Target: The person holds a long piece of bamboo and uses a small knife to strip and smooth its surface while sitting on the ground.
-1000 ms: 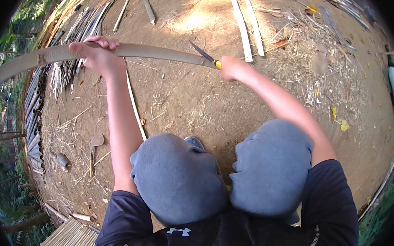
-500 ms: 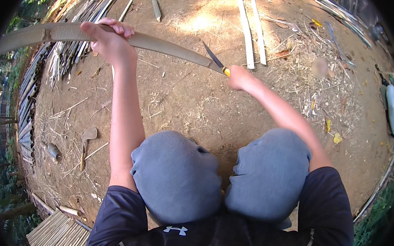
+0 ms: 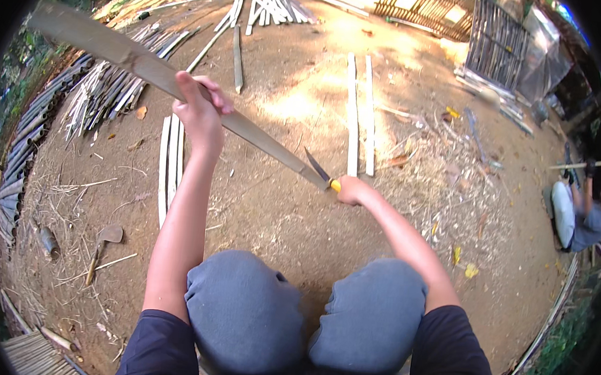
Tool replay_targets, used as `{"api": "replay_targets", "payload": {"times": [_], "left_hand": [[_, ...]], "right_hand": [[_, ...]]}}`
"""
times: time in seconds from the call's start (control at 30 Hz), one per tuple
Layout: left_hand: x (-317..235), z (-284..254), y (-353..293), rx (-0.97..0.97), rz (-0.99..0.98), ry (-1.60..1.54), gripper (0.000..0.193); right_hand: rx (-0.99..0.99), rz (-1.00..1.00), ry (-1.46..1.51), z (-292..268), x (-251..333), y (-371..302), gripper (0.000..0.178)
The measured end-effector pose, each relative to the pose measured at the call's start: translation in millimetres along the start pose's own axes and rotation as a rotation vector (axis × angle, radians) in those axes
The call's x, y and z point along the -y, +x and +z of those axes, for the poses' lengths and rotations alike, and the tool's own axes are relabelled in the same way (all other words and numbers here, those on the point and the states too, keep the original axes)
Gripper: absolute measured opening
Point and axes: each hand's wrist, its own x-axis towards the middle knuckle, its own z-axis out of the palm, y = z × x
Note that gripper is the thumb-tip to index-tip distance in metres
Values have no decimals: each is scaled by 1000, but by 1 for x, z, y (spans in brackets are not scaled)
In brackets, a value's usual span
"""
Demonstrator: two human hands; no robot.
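Note:
A long split bamboo piece (image 3: 269, 143) slants from the upper left down toward the middle. My left hand (image 3: 202, 118) is closed round it partway along, thumb lying over the top. My right hand (image 3: 357, 191) grips a knife (image 3: 316, 164) by its yellow handle, in front of my right knee. The dark, pointed blade is at the bamboo's near end and slants up and to the left. Whether the edge touches the bamboo or has cut into it, I cannot tell.
Two pale bamboo strips (image 3: 353, 114) lie ahead on the dirt. Stacked poles (image 3: 20, 161) and thin strips (image 3: 108, 94) are at left, near a hatchet-like tool (image 3: 105, 243) and a bottle (image 3: 48, 242). Slatted panels (image 3: 497, 44) stand far right; a person (image 3: 591, 215) is at the right edge.
The view has tilted up, showing more ground ahead. The bamboo now slants more steeply, its far end higher than its near end. Both hands keep their holds, the knife still at the near end.

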Motion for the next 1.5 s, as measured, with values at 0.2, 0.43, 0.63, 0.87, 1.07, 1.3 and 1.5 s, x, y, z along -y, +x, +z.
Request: {"api": "replay_targets", "payload": {"times": [0.2, 0.43, 0.63, 0.87, 1.07, 1.3, 1.5], "left_hand": [[-8, 64, 20, 347, -31, -13, 60], [-6, 104, 21, 322, -62, -5, 61], [-11, 93, -14, 266, -21, -29, 59], [-18, 89, -16, 298, 22, -14, 58], [-17, 91, -17, 404, 11, 1, 56], [-23, 96, -24, 452, -9, 1, 54], [-25, 102, -31, 510, -43, 28, 58]], "right_hand": [[173, 99, -127, -120, 39, -24, 14], [-5, 207, -166, -142, 53, -34, 20], [-48, 129, 333, -116, 45, -68, 18], [43, 56, 334, -128, 48, -88, 16], [66, -41, 241, -136, 60, -101, 18], [73, -26, 220, -129, 53, -100, 23], [114, 24, 174, -119, 38, -88, 23]]}}
